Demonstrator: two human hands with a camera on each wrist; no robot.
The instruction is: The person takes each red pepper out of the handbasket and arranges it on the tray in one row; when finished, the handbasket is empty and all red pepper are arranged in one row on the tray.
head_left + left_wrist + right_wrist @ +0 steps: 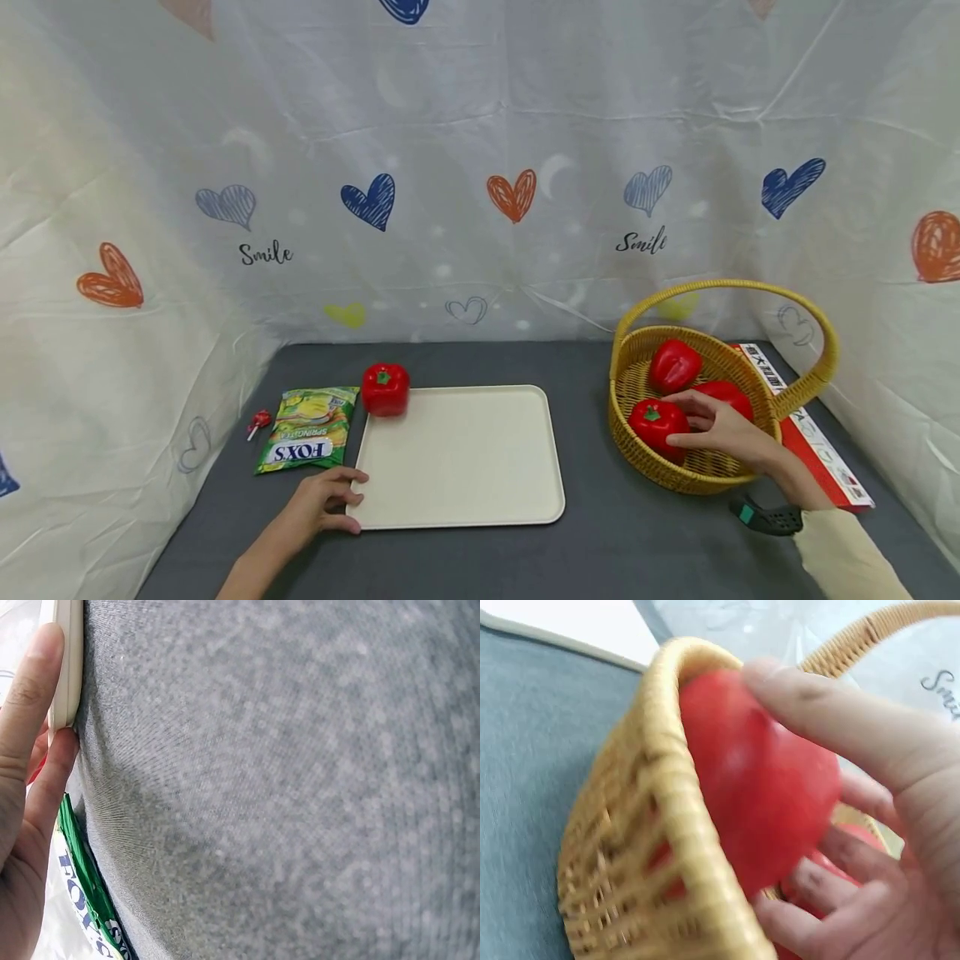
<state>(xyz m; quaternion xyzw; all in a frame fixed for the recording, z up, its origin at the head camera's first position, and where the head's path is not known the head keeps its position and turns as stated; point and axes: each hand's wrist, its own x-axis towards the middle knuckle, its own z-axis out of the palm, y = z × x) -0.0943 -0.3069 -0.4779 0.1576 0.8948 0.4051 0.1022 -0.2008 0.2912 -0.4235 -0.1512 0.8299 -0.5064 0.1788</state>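
Note:
In the head view my right hand [716,429] reaches into the yellow wicker basket [675,479]. Its thumb and fingers curl round a red bell pepper [654,429] with a green stem. In the right wrist view this pepper [754,780] sits just inside the basket rim [664,742], thumb on one side, fingers on the other. Two more red peppers lie in the basket, one behind [675,365] and one partly hidden by my hand [727,396]. My left hand [318,504] holds the near left corner of a cream tray [461,458], thumb at the front edge.
One red bell pepper [386,389] sits on the tray's far left corner. Left of it lie a green-yellow FOX'S packet [309,429] and a small red lollipop [259,421]. A red-and-white box [817,450] lies behind the basket's right side. The basket handle [720,284] arches high.

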